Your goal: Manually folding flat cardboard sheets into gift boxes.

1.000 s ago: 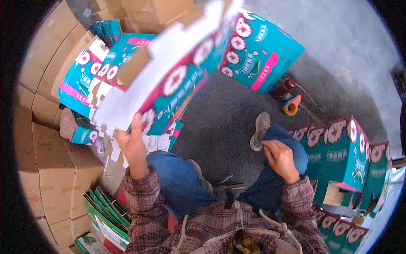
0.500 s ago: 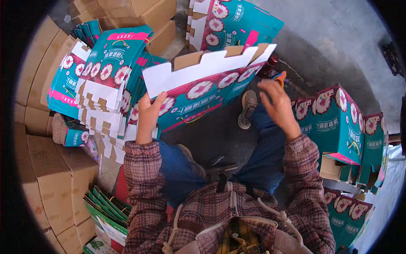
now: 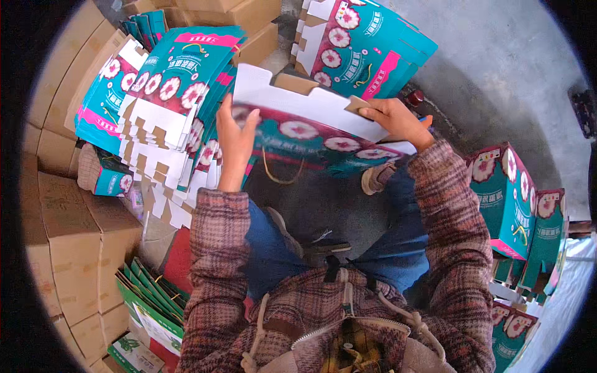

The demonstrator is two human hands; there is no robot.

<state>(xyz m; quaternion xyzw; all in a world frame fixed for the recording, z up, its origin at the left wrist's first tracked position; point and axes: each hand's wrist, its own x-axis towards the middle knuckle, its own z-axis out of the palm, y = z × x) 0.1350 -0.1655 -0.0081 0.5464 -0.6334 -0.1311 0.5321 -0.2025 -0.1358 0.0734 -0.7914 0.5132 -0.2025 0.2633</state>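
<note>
A teal and maroon gift carton (image 3: 298, 130) with white-flower pictures hangs in front of me above the floor, its white notched flaps pointing up and away. My left hand (image 3: 235, 140) grips its left end, with the thumb on the printed side. At the other end, my right hand (image 3: 398, 121) has its fingers closed over the flap edge. A thin cord handle (image 3: 283, 174) dangles below the printed panel. The carton's lower side is partly blurred.
Flat teal cartons (image 3: 168, 74) lie piled at the left, more flat cartons (image 3: 367, 46) at the far side. Brown boxes (image 3: 68, 230) line the left edge. Formed teal boxes (image 3: 507, 193) stand at the right. Green cartons (image 3: 152, 304) sit near left. My shoes flank the dark floor (image 3: 323, 211).
My right hand, apart from the carton before with fingers spread, now holds its right flap edge. The carton has tilted, its right end lower, and the cord handle hangs free.
</note>
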